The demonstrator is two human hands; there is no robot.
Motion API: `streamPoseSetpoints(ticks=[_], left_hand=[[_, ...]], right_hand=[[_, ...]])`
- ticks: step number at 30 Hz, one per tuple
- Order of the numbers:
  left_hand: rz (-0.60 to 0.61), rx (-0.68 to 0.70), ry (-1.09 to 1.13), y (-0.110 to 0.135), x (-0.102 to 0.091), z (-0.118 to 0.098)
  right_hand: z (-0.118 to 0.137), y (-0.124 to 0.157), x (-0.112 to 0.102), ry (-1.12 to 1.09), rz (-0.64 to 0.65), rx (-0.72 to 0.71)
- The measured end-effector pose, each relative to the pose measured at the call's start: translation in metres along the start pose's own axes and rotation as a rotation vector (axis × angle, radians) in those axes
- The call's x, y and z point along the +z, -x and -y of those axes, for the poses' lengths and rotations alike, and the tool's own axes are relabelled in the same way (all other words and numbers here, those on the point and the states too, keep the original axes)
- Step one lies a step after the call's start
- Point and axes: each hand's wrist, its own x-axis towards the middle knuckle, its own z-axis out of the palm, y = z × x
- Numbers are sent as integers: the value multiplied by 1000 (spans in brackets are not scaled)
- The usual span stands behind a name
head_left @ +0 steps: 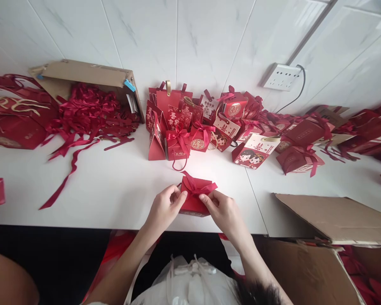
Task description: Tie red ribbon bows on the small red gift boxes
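Note:
A small red gift box (195, 208) sits on the white table directly in front of me, with a crimson ribbon (195, 189) tied in a bow across its top. My left hand (169, 204) is at the box's left side, thumb and fingers pinched on the left part of the ribbon. On the right side, my right hand (222, 207) has its thumb over the ribbon's right part, the fingers curled behind. What lies under the fingertips is partly hidden. Just behind stands a finished-looking red box with a bow (178, 144) and a cord loop.
Loose red ribbons (89, 103) spill from a cardboard box (85, 69) at the back left. Several decorated gift boxes (255, 151) stand along the wall. An open cardboard carton (307, 267) is at the right front. A power strip (281, 77) hangs on the tiled wall.

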Motion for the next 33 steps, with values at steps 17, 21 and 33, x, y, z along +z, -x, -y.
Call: streamPoseSetpoints(ticks=[17,21,33], left_hand=[[319,-10,271,-16,-10,26],[340,2,296,-19,-8,30],[134,186,87,-19,-17,13]], right_hand=[[-44,-30,1,-855,335,73],[-51,-33,4,-937,356,56],[-60,-40,-8,-704,234,86]])
